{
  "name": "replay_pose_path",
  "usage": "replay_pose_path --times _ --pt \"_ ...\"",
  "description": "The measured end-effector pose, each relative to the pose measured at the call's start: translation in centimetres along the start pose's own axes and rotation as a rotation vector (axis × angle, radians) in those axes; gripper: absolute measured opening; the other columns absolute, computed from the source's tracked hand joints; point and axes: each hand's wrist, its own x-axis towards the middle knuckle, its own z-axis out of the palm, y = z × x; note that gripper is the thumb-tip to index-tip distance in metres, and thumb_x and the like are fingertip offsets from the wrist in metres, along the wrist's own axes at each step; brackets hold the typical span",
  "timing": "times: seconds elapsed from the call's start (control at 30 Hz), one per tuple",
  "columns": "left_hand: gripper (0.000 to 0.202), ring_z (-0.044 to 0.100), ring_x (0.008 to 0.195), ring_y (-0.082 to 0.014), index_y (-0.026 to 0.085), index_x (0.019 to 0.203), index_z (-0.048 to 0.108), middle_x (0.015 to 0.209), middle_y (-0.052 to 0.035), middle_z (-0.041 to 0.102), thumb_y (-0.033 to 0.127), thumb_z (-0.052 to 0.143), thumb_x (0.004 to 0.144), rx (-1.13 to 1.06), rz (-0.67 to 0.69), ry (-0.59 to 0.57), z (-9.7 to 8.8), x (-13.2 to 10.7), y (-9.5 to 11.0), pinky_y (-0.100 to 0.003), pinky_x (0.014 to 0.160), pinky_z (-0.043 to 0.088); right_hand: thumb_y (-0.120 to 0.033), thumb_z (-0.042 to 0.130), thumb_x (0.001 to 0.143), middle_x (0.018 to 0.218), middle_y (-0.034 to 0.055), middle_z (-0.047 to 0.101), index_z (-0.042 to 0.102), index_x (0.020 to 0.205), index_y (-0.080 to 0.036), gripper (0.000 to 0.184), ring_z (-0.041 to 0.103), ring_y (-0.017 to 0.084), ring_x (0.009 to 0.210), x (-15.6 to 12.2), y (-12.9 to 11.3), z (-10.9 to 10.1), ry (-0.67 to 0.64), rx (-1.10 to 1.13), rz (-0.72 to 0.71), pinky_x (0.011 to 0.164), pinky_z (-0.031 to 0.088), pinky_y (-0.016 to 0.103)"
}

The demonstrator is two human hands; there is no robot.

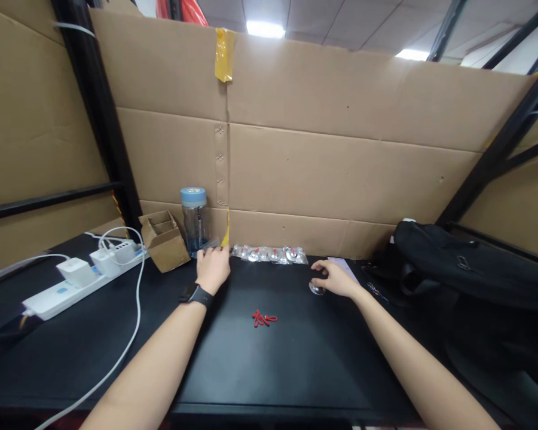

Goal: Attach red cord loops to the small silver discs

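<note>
Nearest, the red cords (pixel 263 319) lie between our 2 arms, perhaps for easy reach. Beyond, our right hand (pixel 334 279) has thumb and fingers spread at a shiny disc (pixel 316 289) on the black table (pixel 278 364), perhaps steadying it. Our left hand (pixel 214 267) is near the bottle (pixel 194 224), its grip hidden: we cannot tell.

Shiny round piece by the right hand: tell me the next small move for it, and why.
I'd probably have the right hand draw the shiny round piece toward the red cord: the fingertips are already at the piece, while the cord lies apart from it, nearer the person. Whether the grasp is firm, I can't tell.
</note>
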Motion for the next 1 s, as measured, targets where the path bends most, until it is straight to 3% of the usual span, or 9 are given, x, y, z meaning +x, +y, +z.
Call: replay_pose_path --times 0.07,0.2,0.5,0.67,0.87,1.0 --pt "0.034 0.064 0.101 -0.0331 0.019 0.112 0.067 0.095 -0.0165 0.074 0.014 0.049 0.084 0.029 -0.054 -0.029 0.1 0.2 -0.8 -0.048 0.092 0.031 -0.033 0.077 0.069 0.115 0.0073 0.071 0.07 0.112 -0.023 0.046 0.066 0.024 0.099 -1.2 0.3 -0.1 -0.078 0.048 -0.044 0.089 0.05 0.034" --pt "0.033 0.068 0.094 -0.0314 0.021 0.104 0.071 0.09 -0.0149 0.075 0.012 0.045 0.084 0.028 -0.085 -0.043 0.1 0.4 -1.3 -0.047 0.089 0.029 -0.03 0.078 0.069 0.114 0.0081 0.072 0.07 0.113 -0.021 0.045 0.066 0.025 0.101 -2.3 0.5 0.1 -0.107 0.127 -0.081 0.094 0.049 0.037" --pt "0.024 0.063 0.093 -0.0308 0.024 0.096 0.073 0.083 -0.0119 0.074 0.023 0.051 0.089 0.026 -0.129 0.12 -2.6 0.5 -1.3 -0.048 0.089 0.025 -0.023 0.075 0.071 0.101 0.0059 0.074 0.071 0.106 -0.02 0.036 0.067 0.022 0.093 -2.7 0.6 0.3 -0.107 0.073 -0.075 0.087 0.051 0.034" --pt "0.012 0.06 0.102 -0.0262 0.026 0.092 0.071 0.094 -0.0053 0.076 0.025 0.059 0.088 -0.194 0.152 0.11 -2.3 -0.1 2.0 -0.044 0.093 0.025 -0.021 0.077 0.068 0.097 0.006 0.075 0.071 0.105 -0.018 0.037 0.067 0.021 0.088 -2.4 0.8 0.7 -0.054 0.081 -0.106 0.082 0.052 0.032" --pt "0.012 0.059 0.106 -0.024 0.027 0.098 0.072 0.1 -0.0042 0.076 0.027 0.062 0.092 -0.323 0.558 -0.109 0.6 -2.6 8.3 -0.043 0.093 0.027 -0.023 0.08 0.067 0.098 0.0063 0.075 0.07 0.104 -0.019 0.038 0.067 0.019 0.084 -2.3 0.2 0.8 0.024 0.14 -0.112 0.078 0.054 0.03" --pt "0.018 0.057 0.111 -0.0238 0.027 0.108 0.07 0.108 -0.0047 0.072 0.035 0.062 0.093 -0.401 0.667 -0.155 -0.1 -3.3 9.1 -0.039 0.091 0.029 -0.025 0.079 0.069 0.091 0.0043 0.075 0.072 0.098 -0.019 0.031 0.067 0.018 0.081 -2.5 -0.7 0.6 0.05 0.139 -0.139 0.075 0.054 0.029"
